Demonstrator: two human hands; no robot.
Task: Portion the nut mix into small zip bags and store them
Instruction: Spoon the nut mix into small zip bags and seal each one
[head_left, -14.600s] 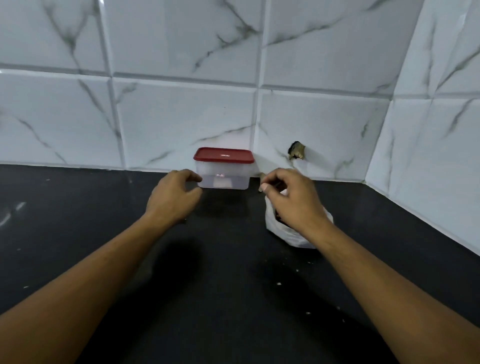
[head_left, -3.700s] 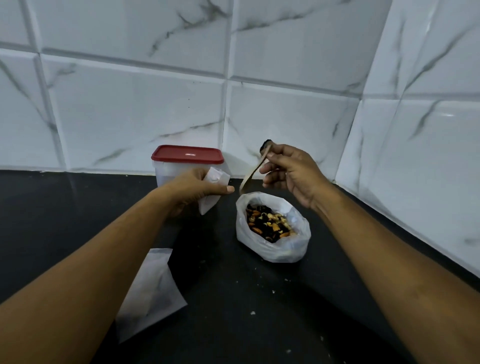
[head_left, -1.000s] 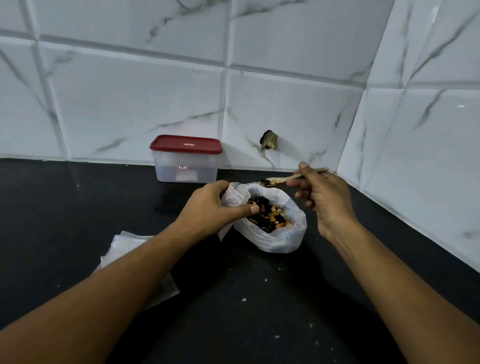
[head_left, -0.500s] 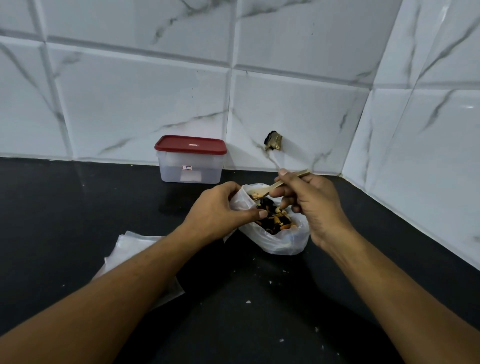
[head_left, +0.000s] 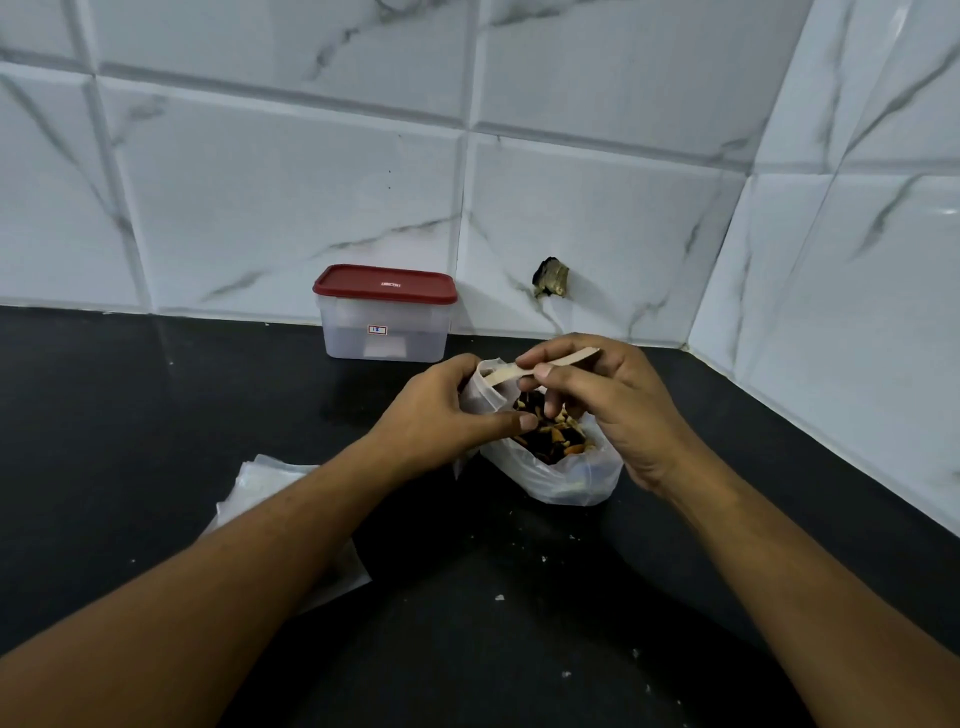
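Head view, read from left to right. On the black countertop a stack of spare zip bags lies flat, partly under the left forearm. Behind it, against the tiled wall, stands a clear storage box with its red lid on. The left hand pinches the small zip bag by its mouth, thumb on the near side and fingers curled over the far side. This holds the bag open just beside the supply. The wooden spoon points left with its tip entering that mouth. The bowl is hidden there, so whether it is loaded cannot be told. Below lies the nut mix in its open white bag. The right hand pinches the spoon handle between thumb and forefinger, with the other fingers curled beneath.

Risk: the mouth is narrow and limp. If the spoon tilts before it is properly inside, or the left pinch slackens and the opening folds shut, nuts would likely scatter onto the counter, where pale crumbs already lie.

Change: one second ago the spoon was held level over the supply bag's right rim. Half a second ago it was crossing leftward. Now its tip has reached the small bag.
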